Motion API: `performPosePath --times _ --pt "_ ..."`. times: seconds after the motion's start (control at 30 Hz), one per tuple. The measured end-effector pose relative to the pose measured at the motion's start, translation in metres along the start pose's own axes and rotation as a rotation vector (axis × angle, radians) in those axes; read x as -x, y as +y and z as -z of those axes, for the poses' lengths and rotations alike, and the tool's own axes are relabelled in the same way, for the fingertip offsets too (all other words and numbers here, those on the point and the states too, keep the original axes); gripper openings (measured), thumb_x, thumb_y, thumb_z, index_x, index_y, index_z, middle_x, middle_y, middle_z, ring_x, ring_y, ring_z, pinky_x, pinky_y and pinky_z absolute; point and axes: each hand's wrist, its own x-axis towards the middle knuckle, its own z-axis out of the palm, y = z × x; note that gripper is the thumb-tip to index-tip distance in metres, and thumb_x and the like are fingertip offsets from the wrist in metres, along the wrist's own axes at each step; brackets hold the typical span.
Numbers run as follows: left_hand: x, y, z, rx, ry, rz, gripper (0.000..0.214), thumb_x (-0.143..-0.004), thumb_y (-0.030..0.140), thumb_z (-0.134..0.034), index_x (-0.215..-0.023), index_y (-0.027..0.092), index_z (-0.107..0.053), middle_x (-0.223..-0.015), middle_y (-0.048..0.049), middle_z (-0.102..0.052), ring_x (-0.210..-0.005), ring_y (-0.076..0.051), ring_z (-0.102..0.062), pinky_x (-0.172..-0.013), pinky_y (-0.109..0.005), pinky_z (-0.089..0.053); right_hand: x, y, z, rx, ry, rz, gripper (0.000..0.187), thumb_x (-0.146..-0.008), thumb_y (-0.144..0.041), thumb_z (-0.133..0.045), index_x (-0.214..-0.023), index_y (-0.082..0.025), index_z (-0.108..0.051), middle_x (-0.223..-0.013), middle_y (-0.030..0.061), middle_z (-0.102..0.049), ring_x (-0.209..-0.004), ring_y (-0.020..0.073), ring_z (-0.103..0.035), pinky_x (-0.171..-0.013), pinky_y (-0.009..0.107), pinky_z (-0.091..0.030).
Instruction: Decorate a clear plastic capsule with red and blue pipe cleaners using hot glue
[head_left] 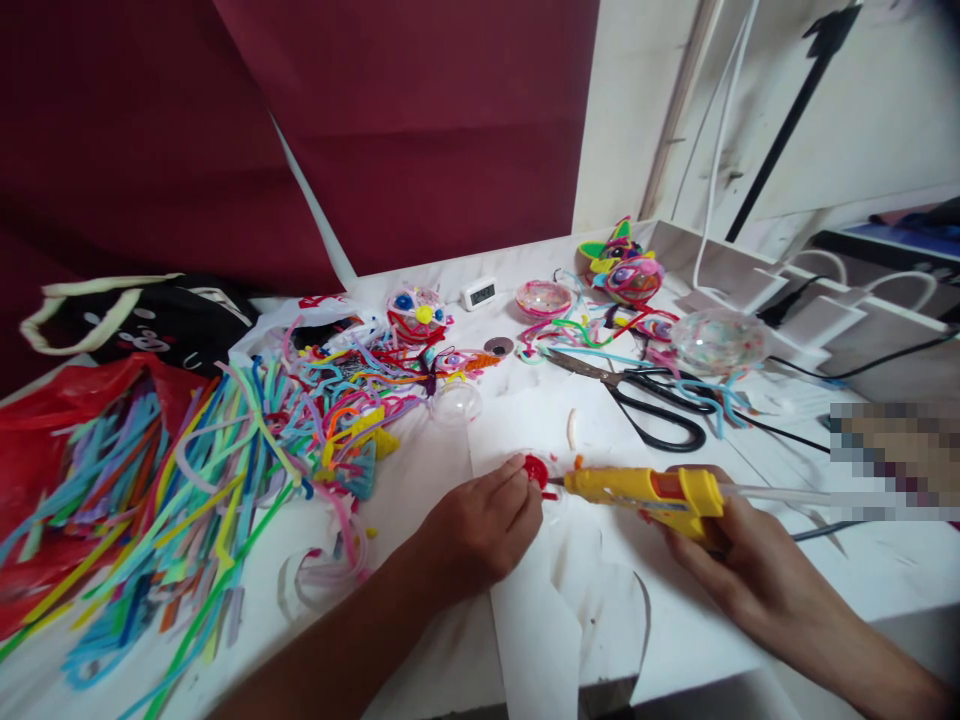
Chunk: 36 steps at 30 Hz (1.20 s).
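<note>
Craft workspace, indoors: we enter it as a making table in a plain room, whether home or small workshop we cannot tell. Grounds for the entry: one white table (pixel 697 640), bearing many fuzzy craft stems (pixel 217 500), some in a red plastic bag (pixel 127 375); one yellow glue gun (pixel 637 492); black-handled scissors (pixel 613 379); white paper (pixel 517 412); a clear plastic bowl (pixel 720 342); a brightly coloured figure with an eye (pixel 636 280). Surroundings: maroon sheeting (pixel 420 130) behind, marked pale wall (pixel 630 90), white power adapters (pixel 817 325) with cables — also, we list, a digital timer (pixel 480 293) and a black bag (pixel 172 325) with pale handles.
</note>
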Motion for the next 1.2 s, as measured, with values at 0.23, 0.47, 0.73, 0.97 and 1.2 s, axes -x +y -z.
performPosePath --times 0.23,0.47,0.73,0.97,1.2 --pt "0.002 0.001 -0.003 -0.003 0.012 0.005 0.016 -0.088 0.008 -0.053 -0.100 0.000 -0.060 -0.091 -0.0165 -0.068 -0.109 -0.029 -0.062 -0.091 -0.037 -0.057 -0.006 -0.003 0.002 0.020 0.033 -0.022 0.025 -0.086 -0.029 -0.050 -0.110 -0.022 -0.046 -0.084 0.0066 -0.062 -0.055 0.0147 -0.055 -0.046 0.027 -0.044" --pt "0.001 0.001 -0.001 -0.003 -0.002 0.002 0.016 -0.089 0.008 -0.052 -0.099 0.000 -0.060 -0.090 -0.0150 -0.069 -0.106 -0.029 -0.063 -0.091 -0.036 -0.057 -0.006 0.007 0.001 0.056 0.014 -0.013 0.016 -0.089 -0.029 -0.046 -0.104 -0.022 -0.045 -0.087 0.0073 -0.062 -0.067 0.0187 -0.061 -0.054 0.029 -0.049" --pt "0.003 0.001 -0.002 0.002 0.003 0.016 0.017 -0.091 0.010 -0.049 -0.102 0.003 -0.059 -0.090 -0.0144 -0.069 -0.112 -0.026 -0.061 -0.092 -0.036 -0.056 -0.010 0.014 -0.005 -0.049 -0.005 -0.076 0.019 -0.089 -0.028 -0.047 -0.108 -0.024 -0.044 -0.102 0.0095 -0.064 -0.086 0.0235 -0.065 -0.062 0.031 -0.052" --pt "0.005 0.002 -0.003 -0.016 -0.005 0.020 0.017 -0.089 0.009 -0.051 -0.103 0.002 -0.058 -0.093 -0.0154 -0.069 -0.111 -0.026 -0.061 -0.092 -0.035 -0.056 -0.034 0.014 0.012 -0.240 -0.071 -0.170 0.031 -0.085 -0.039 -0.056 -0.109 -0.021 -0.046 -0.099 0.0096 -0.064 -0.081 0.0213 -0.063 -0.059 0.029 -0.054" --pt "0.002 0.000 -0.002 -0.031 0.003 0.006 0.016 -0.089 0.009 -0.053 -0.102 0.004 -0.058 -0.092 -0.0132 -0.069 -0.109 -0.026 -0.062 -0.090 -0.036 -0.058 -0.062 0.023 0.026 -0.192 -0.038 -0.268 0.050 -0.078 -0.046 -0.062 -0.116 -0.016 -0.050 -0.089 0.0080 -0.066 -0.066 0.0183 -0.062 -0.050 0.029 -0.051"
